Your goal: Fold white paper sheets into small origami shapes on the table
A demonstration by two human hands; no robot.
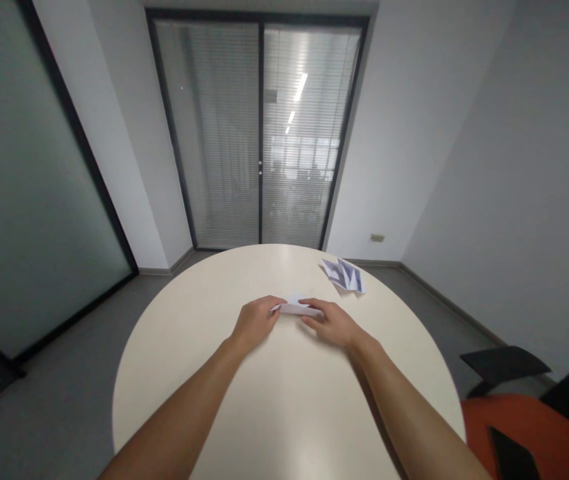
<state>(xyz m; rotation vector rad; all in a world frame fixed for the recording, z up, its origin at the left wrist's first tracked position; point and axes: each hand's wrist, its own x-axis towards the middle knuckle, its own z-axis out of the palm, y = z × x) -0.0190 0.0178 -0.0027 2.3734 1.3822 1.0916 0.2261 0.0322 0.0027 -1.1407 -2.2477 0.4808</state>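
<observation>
Between my hands, over the middle of the round table, is a folded sheet of white paper (295, 309). My left hand (258, 320) pinches its left end between thumb and fingers. At the right end, my right hand (330, 321) grips the paper, with the thumb below and the fingers over the edge. A flap of the sheet stands up behind the near fold. Beyond my right hand lies a folded paper piece (344, 275) with several pointed peaks, white with darker bluish faces.
The cream round table (204, 387) spreads under both forearms. An office chair with an orange seat (529, 433) and black armrests stands at the right. Behind the table are a glass door with blinds (209, 140) and a wall socket (377, 238).
</observation>
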